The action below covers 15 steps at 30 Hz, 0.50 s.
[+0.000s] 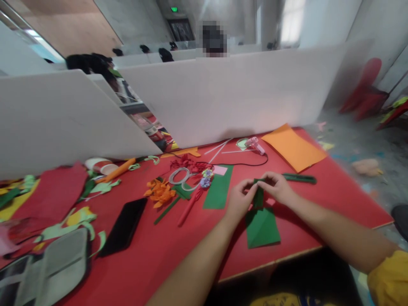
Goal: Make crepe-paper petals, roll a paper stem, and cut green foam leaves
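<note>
Both of my hands pinch a small piece of dark green paper point(259, 197) above the red table point(197, 259). My left hand point(240, 196) grips its left side and my right hand point(279, 188) its upper right edge, fingertips close together. Just below lies a creased green paper square point(263, 231) near the table's front edge. Bits of pink paper point(270, 202) show beside the held piece. Left of my hands rests a green paper strip point(218, 191), and a green utility knife point(299, 178) lies beyond my right wrist.
Scissors point(183, 178), an orange paper flower point(160, 192), a red stick with small flowers point(188, 210) and a black phone point(126, 227) lie leftward. A pink glue gun point(255, 144) trails a cord. Orange paper point(293, 146) sits at back right. A white partition point(229, 97) borders the table.
</note>
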Motion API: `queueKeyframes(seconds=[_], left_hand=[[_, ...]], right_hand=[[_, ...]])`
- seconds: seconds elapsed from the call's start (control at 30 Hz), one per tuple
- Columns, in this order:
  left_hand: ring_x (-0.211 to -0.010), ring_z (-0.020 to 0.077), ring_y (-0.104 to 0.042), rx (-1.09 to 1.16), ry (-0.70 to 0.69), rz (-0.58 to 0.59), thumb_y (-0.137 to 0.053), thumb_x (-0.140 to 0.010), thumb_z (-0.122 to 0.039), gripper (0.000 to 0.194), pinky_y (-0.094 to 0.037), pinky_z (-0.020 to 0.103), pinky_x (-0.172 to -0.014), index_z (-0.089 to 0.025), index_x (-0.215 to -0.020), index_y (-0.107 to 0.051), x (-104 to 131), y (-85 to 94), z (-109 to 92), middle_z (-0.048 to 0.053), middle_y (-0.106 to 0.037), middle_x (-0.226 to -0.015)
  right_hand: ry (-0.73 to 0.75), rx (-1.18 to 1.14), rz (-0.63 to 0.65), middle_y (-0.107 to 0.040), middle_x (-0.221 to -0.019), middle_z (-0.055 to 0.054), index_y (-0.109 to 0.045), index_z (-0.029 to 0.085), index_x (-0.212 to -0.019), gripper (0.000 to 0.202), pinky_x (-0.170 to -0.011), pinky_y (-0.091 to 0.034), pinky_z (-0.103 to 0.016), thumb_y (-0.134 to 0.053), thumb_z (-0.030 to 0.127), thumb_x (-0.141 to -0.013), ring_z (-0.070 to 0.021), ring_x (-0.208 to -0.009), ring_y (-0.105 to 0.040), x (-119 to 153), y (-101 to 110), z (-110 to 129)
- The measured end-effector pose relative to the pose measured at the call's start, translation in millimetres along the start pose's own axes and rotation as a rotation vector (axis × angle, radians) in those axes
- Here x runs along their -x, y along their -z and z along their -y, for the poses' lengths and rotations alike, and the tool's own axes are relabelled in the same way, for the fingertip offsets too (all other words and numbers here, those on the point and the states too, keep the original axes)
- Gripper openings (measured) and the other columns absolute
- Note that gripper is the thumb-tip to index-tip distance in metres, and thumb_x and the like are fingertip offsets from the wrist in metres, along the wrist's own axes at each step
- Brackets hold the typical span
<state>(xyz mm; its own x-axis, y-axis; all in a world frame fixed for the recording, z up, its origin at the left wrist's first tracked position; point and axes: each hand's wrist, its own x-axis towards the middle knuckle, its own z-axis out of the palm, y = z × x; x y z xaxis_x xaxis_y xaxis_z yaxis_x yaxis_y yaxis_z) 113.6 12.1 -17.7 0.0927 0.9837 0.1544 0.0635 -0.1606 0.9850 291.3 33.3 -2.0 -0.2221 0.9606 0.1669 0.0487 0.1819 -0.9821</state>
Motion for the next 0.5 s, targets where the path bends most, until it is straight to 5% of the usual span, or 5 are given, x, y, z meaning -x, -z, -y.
queueKeyframes(seconds=[0.5], left_hand=[[-0.063,0.0185,-0.069,-0.104,0.046,-0.018,-0.078,-0.088,-0.051,0.033,-0.051,0.027,-0.057,-0.018,-0.091,-0.085,3,-0.7,-8,0.007,-0.079,-0.078]], right_hand=[[0.132,0.136,-0.014,-0.074,-0.081,-0.005,-0.078,0.023,-0.084,0.02,-0.069,-0.051,-0.035,-0.079,0.043,-0.083,-0.0219,-0.074,-0.065,-1,4,10]])
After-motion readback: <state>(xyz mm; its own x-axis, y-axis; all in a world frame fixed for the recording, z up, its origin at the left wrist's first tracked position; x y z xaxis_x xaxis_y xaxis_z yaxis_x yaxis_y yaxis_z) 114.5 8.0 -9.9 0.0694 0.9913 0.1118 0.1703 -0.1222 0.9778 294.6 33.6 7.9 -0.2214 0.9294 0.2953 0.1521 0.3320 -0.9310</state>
